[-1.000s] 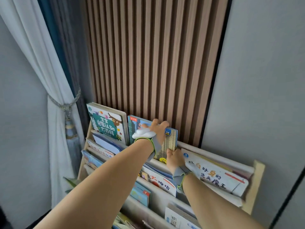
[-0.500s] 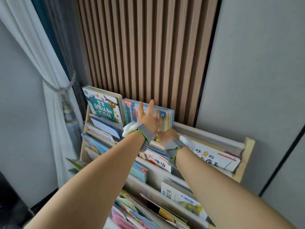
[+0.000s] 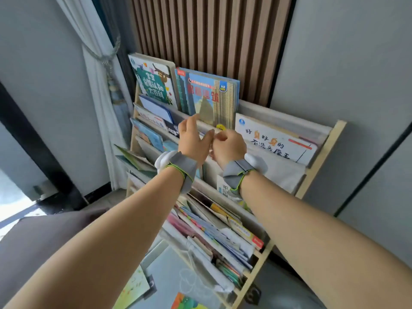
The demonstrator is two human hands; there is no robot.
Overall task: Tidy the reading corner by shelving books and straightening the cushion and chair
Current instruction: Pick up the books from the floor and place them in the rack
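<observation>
A tiered wooden book rack (image 3: 321, 159) stands against the slatted wall. In its top pocket a blue book with tall buildings on the cover (image 3: 211, 97) stands upright beside a green and white picture book (image 3: 153, 83). A white book with black lettering (image 3: 276, 141) lies sideways in the pocket to the right. My left hand (image 3: 191, 139) hovers in front of the upper pockets with fingers straight, holding nothing. My right hand (image 3: 229, 146) is beside it with fingers loosely curled, also holding nothing, and the two hands nearly touch.
Lower pockets hold several thin books packed at slants (image 3: 214, 230). A white board (image 3: 174, 270) and a loose colourful book (image 3: 133, 288) lie below the rack. A dark cushioned seat (image 3: 44, 237) is at lower left. A tied white curtain (image 3: 95, 85) hangs left of the rack.
Both hands have let go of the blue book and drawn back from the top pocket. The view has tilted down, showing the lower pockets and the seat.
</observation>
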